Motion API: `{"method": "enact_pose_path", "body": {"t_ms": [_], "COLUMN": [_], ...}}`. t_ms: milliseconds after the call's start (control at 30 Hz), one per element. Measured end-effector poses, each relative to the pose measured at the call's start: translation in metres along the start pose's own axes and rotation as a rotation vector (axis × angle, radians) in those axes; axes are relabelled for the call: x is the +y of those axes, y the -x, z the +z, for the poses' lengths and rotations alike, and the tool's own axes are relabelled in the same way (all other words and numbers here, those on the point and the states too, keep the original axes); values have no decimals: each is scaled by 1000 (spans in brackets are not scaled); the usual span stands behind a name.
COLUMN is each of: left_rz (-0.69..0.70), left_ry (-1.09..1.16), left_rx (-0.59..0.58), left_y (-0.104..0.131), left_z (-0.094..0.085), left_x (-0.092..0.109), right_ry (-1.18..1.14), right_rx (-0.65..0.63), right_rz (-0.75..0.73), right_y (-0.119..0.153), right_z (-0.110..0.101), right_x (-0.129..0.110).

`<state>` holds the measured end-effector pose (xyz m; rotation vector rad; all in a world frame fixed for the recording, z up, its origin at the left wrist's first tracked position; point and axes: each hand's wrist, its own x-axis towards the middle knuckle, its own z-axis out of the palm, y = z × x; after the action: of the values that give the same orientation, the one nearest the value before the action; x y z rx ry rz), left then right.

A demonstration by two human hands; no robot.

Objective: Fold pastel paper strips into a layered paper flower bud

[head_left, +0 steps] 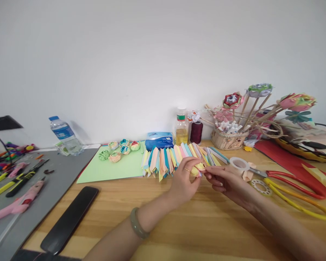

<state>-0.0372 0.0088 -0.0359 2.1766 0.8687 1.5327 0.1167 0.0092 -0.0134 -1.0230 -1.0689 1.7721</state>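
Near the middle of the table, my left hand [185,181] is closed around a small yellow folded paper flower [196,170], with a bit of pink showing at its lower side. The thumb and fingertips of my right hand [220,178] pinch at the flower's right edge; what lies between those fingertips is too small to make out. Just behind both hands spreads a row of folded paper strips [163,161] in yellow, blue, pink and peach. Farther left, several finished paper flowers [114,156] rest on a light green sheet [97,173].
Scissors [293,188] with red and yellow handles and a tape roll [239,164] lie at right. Behind stand a glue bottle [182,127], a thread spool [196,132] and a basket [228,140] of paper flowers. At left are a phone [70,219], glue gun [21,203] and water bottle [65,135].
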Motion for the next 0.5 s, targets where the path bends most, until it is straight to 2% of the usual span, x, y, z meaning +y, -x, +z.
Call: {"method": "enact_pose_path", "body": {"t_ms": [133,333,500], "left_rz": [38,40,94], "left_ry": [-43,-85,-143], "left_rx": [-25,-28,-46], "left_y": [1,2,3], "left_z": [0,0,0], "left_x": [0,-1,-2], "right_ry": [-50,-61,-52], "right_rx": [11,49,67], "right_rz": [51,22,8], "right_y": [2,2,0], "right_z": [3,4,3], "right_x": [-2,-3,-1]}}
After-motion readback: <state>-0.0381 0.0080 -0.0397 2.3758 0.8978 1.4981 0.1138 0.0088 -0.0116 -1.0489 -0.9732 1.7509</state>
